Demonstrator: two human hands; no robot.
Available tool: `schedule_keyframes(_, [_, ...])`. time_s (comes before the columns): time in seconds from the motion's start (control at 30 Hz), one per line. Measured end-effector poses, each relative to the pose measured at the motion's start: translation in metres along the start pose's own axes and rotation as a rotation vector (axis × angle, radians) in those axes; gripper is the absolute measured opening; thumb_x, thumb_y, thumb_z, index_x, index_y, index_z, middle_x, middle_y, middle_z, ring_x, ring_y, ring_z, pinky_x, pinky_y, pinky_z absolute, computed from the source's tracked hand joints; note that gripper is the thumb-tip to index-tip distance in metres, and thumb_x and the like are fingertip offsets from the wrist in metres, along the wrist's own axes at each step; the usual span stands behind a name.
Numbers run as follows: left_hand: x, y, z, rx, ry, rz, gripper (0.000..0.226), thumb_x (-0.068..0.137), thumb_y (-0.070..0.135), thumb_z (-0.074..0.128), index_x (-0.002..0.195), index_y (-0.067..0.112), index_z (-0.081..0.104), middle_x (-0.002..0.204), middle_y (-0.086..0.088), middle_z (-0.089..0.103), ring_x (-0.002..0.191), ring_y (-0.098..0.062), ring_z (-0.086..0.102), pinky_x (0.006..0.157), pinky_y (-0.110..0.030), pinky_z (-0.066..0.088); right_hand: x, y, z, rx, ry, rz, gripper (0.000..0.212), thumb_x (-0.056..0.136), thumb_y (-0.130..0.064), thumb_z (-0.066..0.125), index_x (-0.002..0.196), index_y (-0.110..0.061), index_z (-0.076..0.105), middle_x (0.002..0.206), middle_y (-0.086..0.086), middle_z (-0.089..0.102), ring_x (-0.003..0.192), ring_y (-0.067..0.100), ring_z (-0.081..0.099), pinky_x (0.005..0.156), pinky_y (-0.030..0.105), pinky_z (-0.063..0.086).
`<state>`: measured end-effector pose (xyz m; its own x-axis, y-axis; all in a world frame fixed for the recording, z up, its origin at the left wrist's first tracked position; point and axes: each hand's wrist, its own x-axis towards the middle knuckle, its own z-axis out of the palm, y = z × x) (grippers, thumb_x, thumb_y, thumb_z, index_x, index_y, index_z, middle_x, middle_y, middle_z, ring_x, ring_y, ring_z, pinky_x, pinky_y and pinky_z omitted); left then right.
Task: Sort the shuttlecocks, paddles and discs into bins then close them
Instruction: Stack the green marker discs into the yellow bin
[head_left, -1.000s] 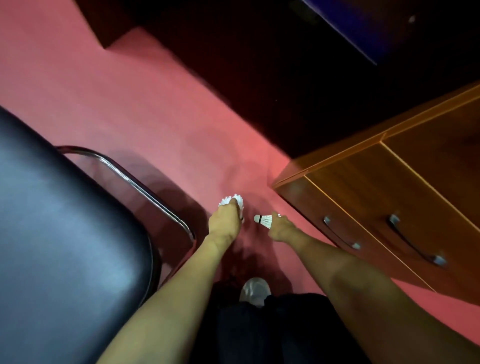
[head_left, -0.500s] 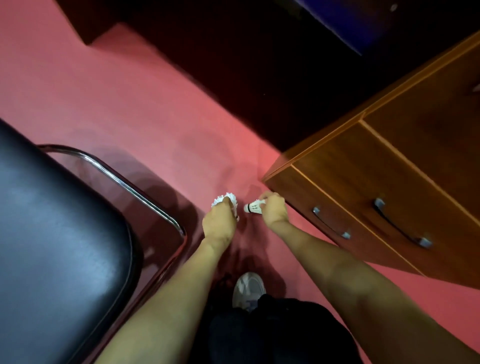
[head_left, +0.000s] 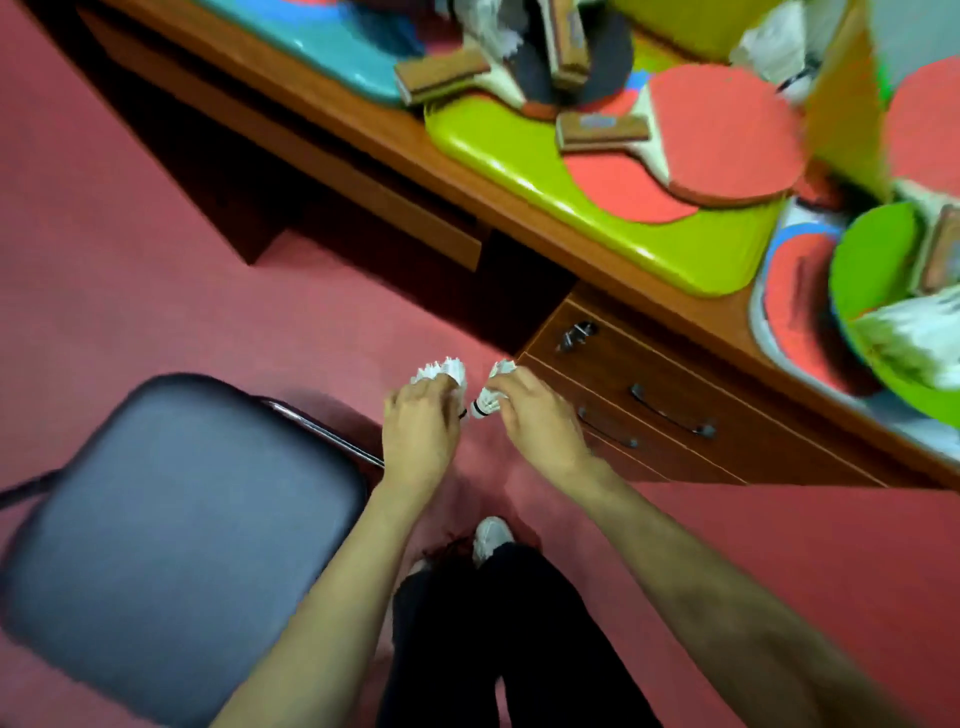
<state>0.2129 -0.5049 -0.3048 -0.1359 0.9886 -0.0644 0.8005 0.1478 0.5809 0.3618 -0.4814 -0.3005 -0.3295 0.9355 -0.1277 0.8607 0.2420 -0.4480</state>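
As left hand (head_left: 421, 431) and right hand (head_left: 540, 421) lift shuttlecocks (head_left: 441, 371), paddles (head_left: 727, 135) appear.

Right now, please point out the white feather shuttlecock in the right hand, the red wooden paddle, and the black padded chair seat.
White feather shuttlecock (head_left: 487, 401) in right hand (head_left: 540, 415): head view, skirt near the cork.
Red wooden paddle (head_left: 727, 135): head view, middle of the blade.
Black padded chair seat (head_left: 171, 535): head view, centre of cushion.

Below the desk (head_left: 332, 98) edge: first shuttlecock (head_left: 441, 370), white feathers up, gripped in my left hand (head_left: 418, 431). Second shuttlecock (head_left: 488, 400), black-banded cork pointing left, pinched in my right hand (head_left: 540, 421). On the desk: red paddle (head_left: 727, 130), flat.
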Motion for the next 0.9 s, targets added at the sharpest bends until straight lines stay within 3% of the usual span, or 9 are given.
schedule_keyframes(0.27, [-0.004, 0.097, -0.147, 0.011, 0.119, 0.229, 0.010, 0.083, 0.012, 0.052, 0.077, 0.015, 0.059, 0.068, -0.001, 0.061, 0.067, -0.028, 0.054, 0.071, -0.035, 0.037, -0.034, -0.079, -0.173, 0.068, 0.258, -0.093, 0.022, 0.085, -0.007, 0.056, 0.104, -0.015, 0.065, 0.096, 0.003, 0.060, 0.088, 0.026, 0.062, 0.066, 0.035, 0.051])
schedule_keyframes(0.53, [0.069, 0.163, -0.214, 0.016, 0.254, 0.421, 0.007, 0.083, 0.009, 0.062, 0.078, 0.014, 0.061, 0.065, -0.001, 0.058, 0.065, -0.028, 0.054, 0.068, -0.030, 0.029, 0.014, -0.080, -0.281, 0.100, 0.519, -0.082, 0.025, 0.087, -0.008, 0.054, 0.109, -0.016, 0.063, 0.102, 0.004, 0.062, 0.089, 0.026, 0.063, 0.071, 0.040, 0.053])
schedule_keyframes(0.73, [0.161, 0.208, -0.231, 0.032, 0.326, 0.482, 0.010, 0.088, 0.021, 0.056, 0.084, 0.014, 0.063, 0.075, -0.003, 0.064, 0.074, -0.030, 0.058, 0.071, -0.032, 0.030, 0.091, -0.068, -0.343, 0.074, 0.616, -0.121, 0.026, 0.085, -0.006, 0.053, 0.108, -0.013, 0.063, 0.103, 0.006, 0.062, 0.092, 0.028, 0.062, 0.071, 0.040, 0.052])
schedule_keyframes(0.9, [0.236, 0.236, -0.255, -0.003, 0.386, 0.478, 0.017, 0.088, 0.026, 0.049, 0.088, 0.016, 0.063, 0.081, -0.004, 0.066, 0.079, -0.030, 0.060, 0.073, -0.039, 0.040, 0.169, -0.057, -0.393, 0.091, 0.671, -0.179, 0.026, 0.085, -0.010, 0.050, 0.107, -0.012, 0.064, 0.104, 0.008, 0.062, 0.097, 0.030, 0.061, 0.076, 0.044, 0.052])
